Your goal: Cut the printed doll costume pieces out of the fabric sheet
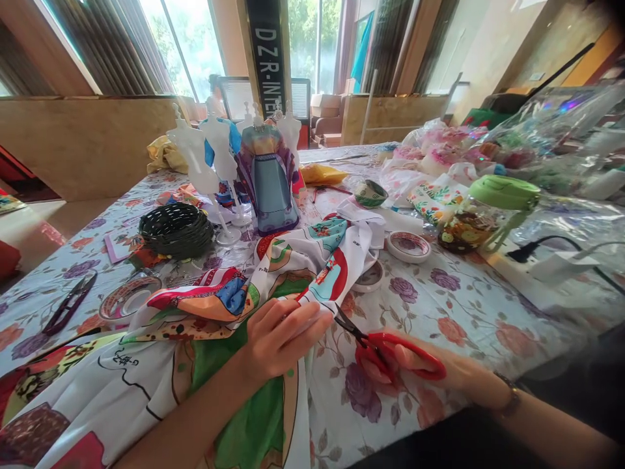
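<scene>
Red-handled scissors (378,352) are in my right hand (424,368), whose fingers go through the handle loops. Their dark blades are parted and point up and left, close to the edge of a printed cloth (336,273). My left hand (288,332) is closed on that cloth just left of the blade tips, with the fingers bent over a gathered part. White with colourful printed figures and black outlines, the cloth runs in folds from the table's middle down to the lower left. What lies under my left fingers is hidden.
Tape rolls (409,246) lie around the cloth, and thread snips (71,303) are at left. Behind stand a dark woven basket (176,229), white mannequins (193,146) and a dressed one (273,182). A green-lidded jar (469,225) and a power strip (532,273) sit at right.
</scene>
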A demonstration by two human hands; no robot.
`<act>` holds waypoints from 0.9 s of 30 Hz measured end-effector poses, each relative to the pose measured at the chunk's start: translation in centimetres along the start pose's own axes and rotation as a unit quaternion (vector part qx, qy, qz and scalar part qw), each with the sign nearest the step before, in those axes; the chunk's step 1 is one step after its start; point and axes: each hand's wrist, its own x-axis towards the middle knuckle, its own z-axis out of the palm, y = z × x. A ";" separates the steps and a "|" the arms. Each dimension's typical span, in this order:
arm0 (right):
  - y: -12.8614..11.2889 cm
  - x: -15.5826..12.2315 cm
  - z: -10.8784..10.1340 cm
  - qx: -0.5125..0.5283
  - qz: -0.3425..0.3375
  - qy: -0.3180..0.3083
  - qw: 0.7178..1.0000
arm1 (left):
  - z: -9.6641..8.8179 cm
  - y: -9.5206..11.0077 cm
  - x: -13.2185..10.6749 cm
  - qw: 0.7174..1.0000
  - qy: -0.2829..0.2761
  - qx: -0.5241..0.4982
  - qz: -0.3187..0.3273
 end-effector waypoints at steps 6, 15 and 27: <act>-0.8 -0.5 0.9 -0.006 0.025 0.062 0.998 | 0.0 0.1 0.6 1.000 0.012 -0.004 0.019; 0.2 -0.2 0.7 0.036 0.003 0.050 0.998 | 0.1 0.3 0.5 1.000 0.017 0.001 0.014; 1.4 -0.3 0.7 0.023 0.035 0.090 0.995 | 0.0 0.2 0.9 1.000 0.015 0.014 0.018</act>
